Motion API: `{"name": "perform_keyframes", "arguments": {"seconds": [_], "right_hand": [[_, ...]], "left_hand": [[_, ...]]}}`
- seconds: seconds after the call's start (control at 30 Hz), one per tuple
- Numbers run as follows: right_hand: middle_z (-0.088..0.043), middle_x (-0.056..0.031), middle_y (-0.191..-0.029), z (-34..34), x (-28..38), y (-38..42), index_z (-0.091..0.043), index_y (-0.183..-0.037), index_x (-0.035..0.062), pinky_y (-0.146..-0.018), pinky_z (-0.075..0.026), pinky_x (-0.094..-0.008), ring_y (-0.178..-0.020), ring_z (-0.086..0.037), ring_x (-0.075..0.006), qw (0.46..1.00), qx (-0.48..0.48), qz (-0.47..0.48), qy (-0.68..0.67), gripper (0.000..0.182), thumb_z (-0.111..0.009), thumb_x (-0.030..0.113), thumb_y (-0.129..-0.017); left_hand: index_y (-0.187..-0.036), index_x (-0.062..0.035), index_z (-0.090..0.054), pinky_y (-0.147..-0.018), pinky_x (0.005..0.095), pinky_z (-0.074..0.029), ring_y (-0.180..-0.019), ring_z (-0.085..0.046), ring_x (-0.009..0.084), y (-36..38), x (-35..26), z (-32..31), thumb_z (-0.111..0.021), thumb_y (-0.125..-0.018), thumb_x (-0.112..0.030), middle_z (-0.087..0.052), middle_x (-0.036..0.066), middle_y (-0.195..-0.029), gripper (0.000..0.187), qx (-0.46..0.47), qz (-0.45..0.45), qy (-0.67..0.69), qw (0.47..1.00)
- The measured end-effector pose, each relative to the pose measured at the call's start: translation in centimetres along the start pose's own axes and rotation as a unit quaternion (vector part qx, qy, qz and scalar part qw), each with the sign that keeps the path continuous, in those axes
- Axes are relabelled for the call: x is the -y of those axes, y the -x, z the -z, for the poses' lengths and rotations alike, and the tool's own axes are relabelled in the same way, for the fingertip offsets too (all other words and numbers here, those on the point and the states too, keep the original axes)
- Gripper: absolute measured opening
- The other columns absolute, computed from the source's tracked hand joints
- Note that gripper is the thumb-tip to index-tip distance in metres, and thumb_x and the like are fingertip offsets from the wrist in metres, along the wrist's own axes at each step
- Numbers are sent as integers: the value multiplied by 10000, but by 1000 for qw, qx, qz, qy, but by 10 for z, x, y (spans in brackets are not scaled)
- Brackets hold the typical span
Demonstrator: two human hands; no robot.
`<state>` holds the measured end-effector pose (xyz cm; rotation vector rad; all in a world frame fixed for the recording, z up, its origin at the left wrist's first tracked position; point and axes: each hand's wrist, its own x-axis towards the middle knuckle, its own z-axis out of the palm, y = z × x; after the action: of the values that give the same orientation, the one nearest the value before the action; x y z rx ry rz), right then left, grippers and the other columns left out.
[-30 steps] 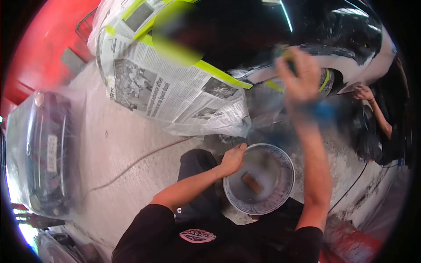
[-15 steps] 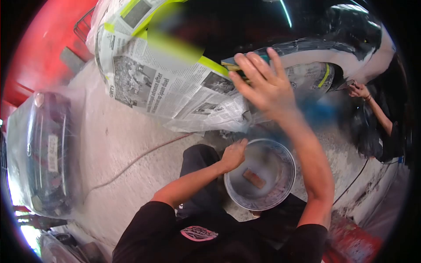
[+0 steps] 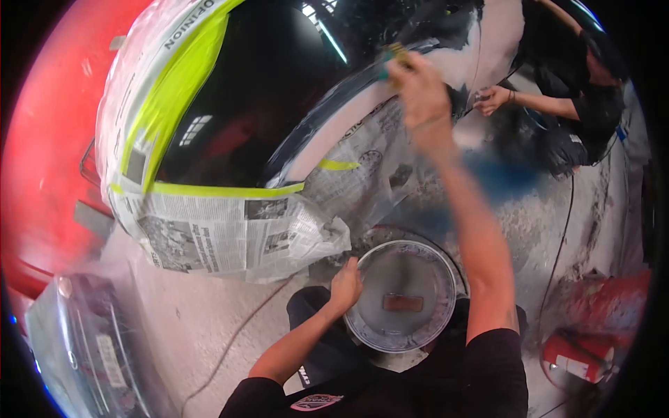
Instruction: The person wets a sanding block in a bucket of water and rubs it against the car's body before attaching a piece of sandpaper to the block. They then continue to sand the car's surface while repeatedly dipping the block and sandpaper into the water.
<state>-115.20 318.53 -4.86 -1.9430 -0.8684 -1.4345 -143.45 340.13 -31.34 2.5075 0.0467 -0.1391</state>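
Observation:
My right hand [image 3: 425, 94] is raised at the car's black-and-pink primed fender [image 3: 341, 115], close to the wheel arch. Its fingers are closed around a yellow-and-green sanding pad [image 3: 396, 59], which is slightly blurred. Below, my left hand [image 3: 346, 285] grips the left rim of a round bucket [image 3: 353, 324] between my legs. Cloudy water fills the bucket's bottom, and a reddish-brown block [image 3: 403, 302] lies in it. Newspaper [image 3: 209, 233] and bright yellow tape [image 3: 230, 189] mask the car panel left of the fender.
At right, another person's hand [image 3: 492, 99] works near the lower edge of the bodywork. A plastic-wrapped bumper [image 3: 104, 348] stands at lower left beside a red car [image 3: 49, 139]. A hose [image 3: 226, 341] crosses the floor, and a red container [image 3: 578, 355] lies at lower right.
The view has swung to the right. My right hand has moved with the pad from beside the taped edge to farther along the fender. My left hand stays on the bucket rim.

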Motion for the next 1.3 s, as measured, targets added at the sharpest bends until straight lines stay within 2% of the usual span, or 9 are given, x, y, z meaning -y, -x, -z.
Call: {"name": "perform_keyframes", "arguments": {"seconds": [0.13,0.27,0.4,0.53,0.67,0.83,1.03,1.13,1.3], "right_hand": [[-683,-163,-1323,-13,16,-3,-762,-1244,101,-1076,-501,-508,-1281,-628,-368,987,-95,-129,-2,336,-652,94,-926],[-686,-144,-1308,-15,49,-4,-762,-1258,102,-1056,-521,-479,-1261,-639,-364,997,-29,63,-22,367,-654,55,-911],[-679,-135,-1296,-8,-53,7,-776,-1208,119,-1082,-517,-491,-1251,-646,-341,992,-86,-85,42,304,-683,103,-919],[-675,-136,-1320,-17,28,1,-768,-1210,116,-1096,-513,-489,-1247,-647,-345,986,-106,-130,-17,299,-678,94,-926],[-671,-175,-1348,-7,4,9,-718,-1294,71,-1081,-514,-483,-1249,-637,-383,998,-37,51,-30,377,-626,14,-932],[-668,-176,-1360,-13,-34,21,-722,-1290,72,-1078,-512,-487,-1238,-630,-400,977,-72,-199,20,395,-650,-6,-910],[-675,-166,-1345,2,4,13,-736,-1258,78,-1094,-508,-471,-1230,-645,-381,999,-32,20,-16,394,-653,-19,-885],[-678,-157,-1361,-4,-87,36,-757,-1225,84,-1095,-513,-476,-1272,-640,-368,973,-104,-197,-59,348,-646,17,-902],[-680,-162,-1376,-8,3,8,-743,-1256,121,-1090,-525,-466,-1315,-628,-354,998,-56,-31,-4,368,-586,20,-939]], "left_hand": [[-1251,-5,-543,-856,613,-538,-1006,-686,525,-2,-1,0,-606,-986,-72,-699,304,-1130,280,-3,2,-16,1000],[-1265,-5,-537,-854,610,-540,-999,-690,521,0,7,-5,-612,-988,-79,-700,309,-1131,296,-5,-13,-26,1000],[-1280,-8,-533,-856,612,-539,-1000,-690,523,-2,2,-4,-613,-994,-85,-699,313,-1128,307,8,18,-29,999],[-1283,-16,-534,-863,614,-538,-1011,-690,521,-2,2,-3,-614,-1000,-95,-701,307,-1122,304,3,10,-33,999],[-1269,-13,-524,-861,619,-513,-1026,-664,543,0,1,-4,-618,-997,-75,-701,309,-1090,295,-12,-1,-21,1000],[-1251,-10,-524,-857,623,-507,-1027,-660,547,-3,-6,0,-616,-999,-74,-698,313,-1088,276,2,16,-17,1000],[-1325,-33,-533,-866,604,-534,-1014,-687,520,-3,3,-4,-624,-1000,-104,-712,298,-1096,345,13,13,-47,999],[-1328,-33,-534,-871,606,-532,-1023,-685,524,-2,2,-4,-624,-1002,-100,-710,306,-1107,345,11,15,-46,999],[-1242,-4,-531,-842,623,-502,-992,-664,557,-3,-7,-2,-630,-995,-66,-698,329,-997,273,7,17,-24,1000]]}}
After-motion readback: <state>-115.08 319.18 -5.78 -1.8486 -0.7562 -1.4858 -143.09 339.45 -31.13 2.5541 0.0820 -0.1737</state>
